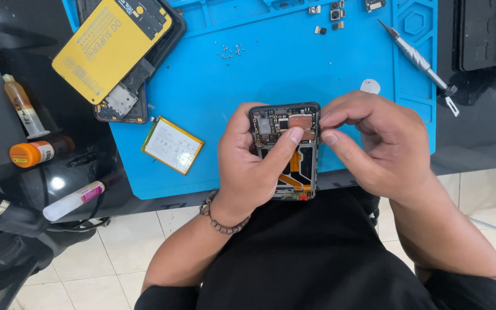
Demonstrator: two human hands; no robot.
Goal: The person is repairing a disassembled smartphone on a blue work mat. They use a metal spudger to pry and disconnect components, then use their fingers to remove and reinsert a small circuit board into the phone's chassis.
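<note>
Holding, head view — my left hand (248,166) cradles an opened phone (287,150) above the blue mat's (231,86) near edge, thumb pressed onto its circuit board. My right hand (374,143) pinches the phone's top right corner. Nearby on the mat: loose battery (173,144), small screws (229,51), screwdriver (420,60).

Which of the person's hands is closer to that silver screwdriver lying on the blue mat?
The right. The right hand pinches at the top corner of the opened phone, just below and left of the screwdriver. The left hand holds the phone farther left, across from it.
</note>
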